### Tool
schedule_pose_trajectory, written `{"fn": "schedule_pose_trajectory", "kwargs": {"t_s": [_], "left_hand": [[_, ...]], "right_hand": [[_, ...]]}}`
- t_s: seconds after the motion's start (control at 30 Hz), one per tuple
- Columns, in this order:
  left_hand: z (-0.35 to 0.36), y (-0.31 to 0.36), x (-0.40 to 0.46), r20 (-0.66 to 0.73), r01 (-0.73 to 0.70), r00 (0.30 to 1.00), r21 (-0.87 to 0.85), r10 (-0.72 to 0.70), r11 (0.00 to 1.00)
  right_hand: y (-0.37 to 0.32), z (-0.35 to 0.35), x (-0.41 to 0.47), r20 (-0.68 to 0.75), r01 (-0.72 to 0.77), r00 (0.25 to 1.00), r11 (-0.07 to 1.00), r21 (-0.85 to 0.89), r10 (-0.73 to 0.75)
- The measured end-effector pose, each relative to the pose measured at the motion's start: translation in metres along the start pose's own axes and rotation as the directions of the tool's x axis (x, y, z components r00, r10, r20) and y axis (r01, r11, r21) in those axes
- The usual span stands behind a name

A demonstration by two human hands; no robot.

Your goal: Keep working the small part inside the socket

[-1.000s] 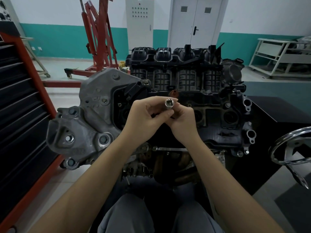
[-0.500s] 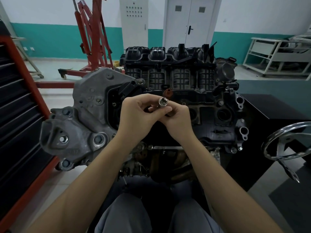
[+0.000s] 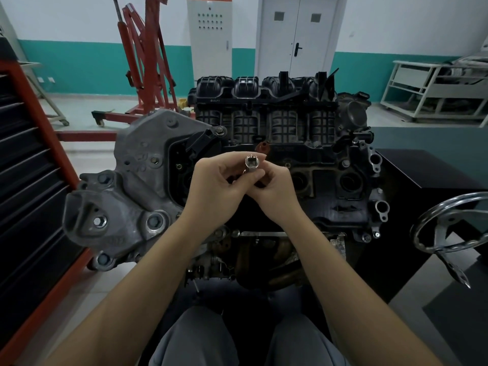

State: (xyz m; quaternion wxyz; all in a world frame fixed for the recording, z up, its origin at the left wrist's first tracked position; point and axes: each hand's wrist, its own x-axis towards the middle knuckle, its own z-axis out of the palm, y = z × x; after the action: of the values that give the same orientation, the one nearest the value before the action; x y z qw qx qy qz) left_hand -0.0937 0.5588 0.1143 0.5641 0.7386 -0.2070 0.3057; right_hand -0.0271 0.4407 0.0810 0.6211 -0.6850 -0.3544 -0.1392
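socket (image 3: 251, 163) stands upright between both hands, in front of the engine (image 3: 277, 154), square hole facing up. fingers of left hand (image 3: 216, 188) and right hand (image 3: 274, 192) curl around its lower part. better to keep it straight and hold firmly, so it does not slip.

Grey floor (image 3: 87, 159) carries engine (image 3: 264, 159), red hoist (image 3: 142, 75).
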Motion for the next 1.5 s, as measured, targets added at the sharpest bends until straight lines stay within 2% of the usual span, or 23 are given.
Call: {"fn": "schedule_pose_trajectory", "kwargs": {"t_s": [0.13, 0.33, 0.4, 0.53, 0.67, 0.77, 0.97, 1.03, 1.1, 1.17, 1.23, 1.37, 1.5], "left_hand": [[-0.005, -0.002, -0.002, 0.153, 0.009, 0.988, -0.118, 0.01, 0.993], [0.0, -0.002, -0.002, -0.012, -0.038, 0.999, 0.048, 0.038, 0.998], [0.0, -0.001, -0.002, 0.01, -0.032, 0.999, 0.05, 0.031, 0.998], [-0.003, -0.001, -0.003, 0.1, 0.005, 0.995, -0.067, 0.002, 0.998], [-0.001, -0.002, -0.003, 0.016, -0.024, 1.0, 0.046, 0.023, 0.999], [0.0, -0.002, -0.002, -0.019, -0.025, 0.999, 0.053, 0.026, 0.998], [-0.004, -0.004, -0.003, 0.128, 0.013, 0.992, -0.103, 0.0, 0.995], [-0.003, -0.005, -0.003, 0.103, -0.01, 0.995, -0.04, 0.014, 0.999], [-0.001, -0.005, -0.003, 0.019, -0.025, 1.0, 0.031, 0.024, 0.999], [0.001, -0.005, -0.002, -0.045, -0.016, 0.999, 0.023, 0.017, 1.0], [0.0, -0.005, -0.001, -0.037, -0.005, 0.999, -0.019, 0.004, 1.0], [-0.006, -0.005, -0.002, 0.083, 0.026, 0.996, -0.143, -0.014, 0.989], [-0.004, -0.004, -0.001, 0.0, -0.012, 1.0, 0.006, 0.012, 1.0]], "right_hand": [[0.003, 0.001, -0.001, 0.029, -0.058, 0.998, 0.998, -0.02, 0.058], [0.001, 0.004, 0.001, -0.013, 0.023, 1.0, 0.999, -0.036, -0.023], [0.001, 0.002, -0.001, 0.0, 0.009, 1.0, 1.0, -0.02, -0.009], [0.005, 0.0, -0.002, 0.02, -0.039, 0.999, 0.999, -0.033, 0.039], [0.003, 0.002, 0.001, 0.001, -0.021, 1.0, 0.999, -0.029, 0.021], [0.002, 0.002, 0.001, 0.003, -0.007, 1.0, 1.0, -0.004, 0.007], [0.006, 0.001, -0.001, 0.012, -0.032, 0.999, 0.998, -0.052, 0.033], [0.006, 0.001, 0.0, -0.013, -0.027, 1.0, 0.999, -0.045, 0.026], [0.005, 0.002, 0.001, -0.03, 0.007, 1.0, 0.999, -0.038, -0.008], [0.006, 0.003, 0.0, -0.027, 0.026, 0.999, 0.999, -0.026, -0.027], [0.007, 0.003, -0.001, -0.01, 0.021, 1.0, 1.0, -0.012, -0.021], [0.009, 0.001, -0.003, 0.009, -0.001, 1.0, 0.999, -0.035, 0.001], [0.011, 0.002, 0.0, -0.031, 0.005, 0.999, 1.0, -0.014, -0.006]]}}
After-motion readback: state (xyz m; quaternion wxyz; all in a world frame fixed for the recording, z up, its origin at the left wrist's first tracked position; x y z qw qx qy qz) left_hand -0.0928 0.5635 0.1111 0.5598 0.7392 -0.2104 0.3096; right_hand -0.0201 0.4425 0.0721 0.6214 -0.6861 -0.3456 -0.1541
